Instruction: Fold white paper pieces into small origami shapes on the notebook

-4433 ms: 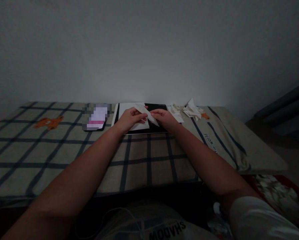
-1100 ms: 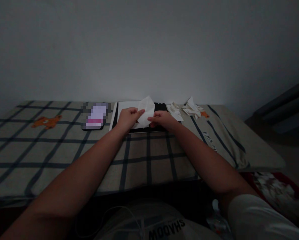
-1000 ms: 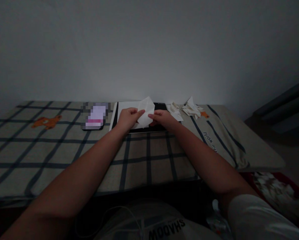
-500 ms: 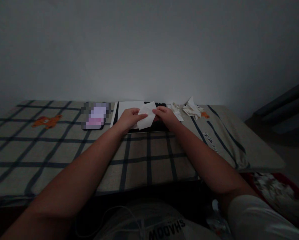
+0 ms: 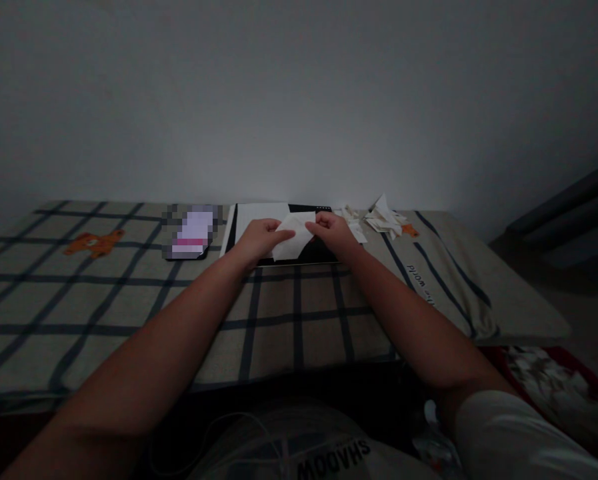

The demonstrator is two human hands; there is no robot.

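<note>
A folded piece of white paper [image 5: 293,239] is held between both hands, above a flat black-and-white board or book [image 5: 323,253]. My left hand [image 5: 259,239] grips its left side, thumb lying across the paper's face. My right hand [image 5: 331,230] pinches its upper right corner between thumb and fingers. Under and behind my left hand a white sheet [image 5: 259,212] lies on the board. Just right of my right hand are crumpled or folded white paper pieces [image 5: 351,220], and beyond them a larger pointed folded paper [image 5: 385,217].
A phone [image 5: 193,233] with a lit, blurred screen lies to the left on the checked cloth [image 5: 273,313]. A wall [image 5: 299,107] rises right behind the table. At the lower right, a red container [image 5: 569,363] holds many white scraps, near a clear plastic bottle [image 5: 436,440].
The paper's upper edge has tilted down and to the right, and its outline has changed between my hands. My right fingers have shifted slightly on its corner. My left hand has hardly moved.
</note>
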